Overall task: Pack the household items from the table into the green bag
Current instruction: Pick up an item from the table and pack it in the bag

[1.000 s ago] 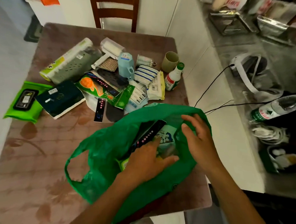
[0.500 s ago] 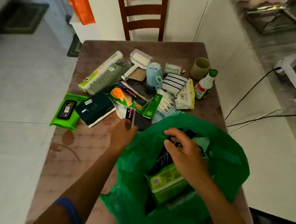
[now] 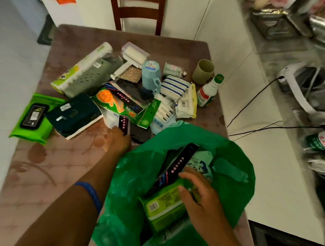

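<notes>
in the head view, the green bag (image 3: 228, 158) is seen open at the table's (image 3: 45, 174) near edge, just short of the heap of household items. the left hand (image 3: 117, 141) is laid on a black pink-dotted packet (image 3: 124, 123); its grip cannot be told. the right hand (image 3: 201, 201) is spread open inside the bag over a green pack (image 3: 164, 205).
</notes>
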The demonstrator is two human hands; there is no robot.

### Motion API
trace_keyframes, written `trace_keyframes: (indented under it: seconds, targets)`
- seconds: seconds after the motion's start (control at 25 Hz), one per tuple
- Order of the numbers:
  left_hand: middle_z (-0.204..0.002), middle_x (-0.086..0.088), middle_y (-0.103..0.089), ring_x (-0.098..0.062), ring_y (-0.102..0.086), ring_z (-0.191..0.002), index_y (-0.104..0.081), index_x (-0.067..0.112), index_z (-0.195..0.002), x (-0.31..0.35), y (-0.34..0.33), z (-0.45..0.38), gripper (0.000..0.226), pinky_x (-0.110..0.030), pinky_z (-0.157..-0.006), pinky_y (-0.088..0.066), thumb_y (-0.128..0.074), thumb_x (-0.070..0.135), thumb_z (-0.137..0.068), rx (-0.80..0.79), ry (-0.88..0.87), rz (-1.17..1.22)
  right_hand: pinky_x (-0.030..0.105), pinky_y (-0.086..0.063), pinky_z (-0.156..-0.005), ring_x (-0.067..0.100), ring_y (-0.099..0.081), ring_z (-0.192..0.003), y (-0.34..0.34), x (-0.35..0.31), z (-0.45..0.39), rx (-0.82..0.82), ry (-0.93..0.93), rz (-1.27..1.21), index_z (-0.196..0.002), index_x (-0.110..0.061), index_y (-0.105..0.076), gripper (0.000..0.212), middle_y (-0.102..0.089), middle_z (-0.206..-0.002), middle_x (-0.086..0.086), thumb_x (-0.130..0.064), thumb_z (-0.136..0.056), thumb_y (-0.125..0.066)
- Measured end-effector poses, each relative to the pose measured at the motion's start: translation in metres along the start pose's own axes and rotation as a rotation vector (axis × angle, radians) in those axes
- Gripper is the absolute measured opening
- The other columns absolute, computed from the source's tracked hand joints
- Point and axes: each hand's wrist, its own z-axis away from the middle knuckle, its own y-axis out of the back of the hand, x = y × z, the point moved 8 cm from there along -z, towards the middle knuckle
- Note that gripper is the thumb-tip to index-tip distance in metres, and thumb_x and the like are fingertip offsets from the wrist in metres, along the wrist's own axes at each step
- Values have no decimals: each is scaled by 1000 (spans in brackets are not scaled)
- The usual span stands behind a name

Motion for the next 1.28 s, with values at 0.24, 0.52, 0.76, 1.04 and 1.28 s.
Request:
trace_keyframes:
  seconds: [0.24,0.52,0.76,1.04,1.28]
  targets:
    - [-135,-20,-48,-40,-43,-124,-40,7,-136,-10,-15,14,86,-53,-102,-37,-70,53,-70,120,109,-112,8,-18,-101,-12,-23,-132,-7,-11,-7,-52,115,183,-121,-40,-56,28,-30,-142,-32,-32,-94,-54]
    - [-83,-8,-66,-28,-63,-82,-67,16,-91,4,24,59,18,-35,-73,-53,-58,26,-79,-7,74,696,33,-34,-111,-9,-33,-130,-3,-10,10,-76,133,102,-121,-48,-52,34,-39,-137,-33,-39,-88,-50]
    - [-62,-12,-53,-18,-50,-58,-56,-3,-65,41,112,215,17,-25,-54,-43,-61,12,-57,-266,-340,818,51,-16,-115,29,-8,-147,-41,-98,-6,-90,678,680,-152,-35,-9,100,-14,-161,-1,-27,-75,-73]
    - [-89,0,-67,-15,-63,-82,-65,22,-87,45,139,244,41,-23,-70,-51,-77,51,-62,-471,-479,955,23,-51,-78,4,-59,-82,10,-111,24,-98,798,290,-103,-21,-62,27,-68,-87,-6,-43,-89,-56]
    - [-149,-3,-35,-25,-41,-129,-7,43,-146,-41,44,181,122,-50,-105,-37,-79,65,-50,-384,-351,-255,31,-44,-93,8,-53,-104,-5,-43,-24,-417,545,830,-125,-31,-60,40,-65,-119,-9,-37,-86,-66]
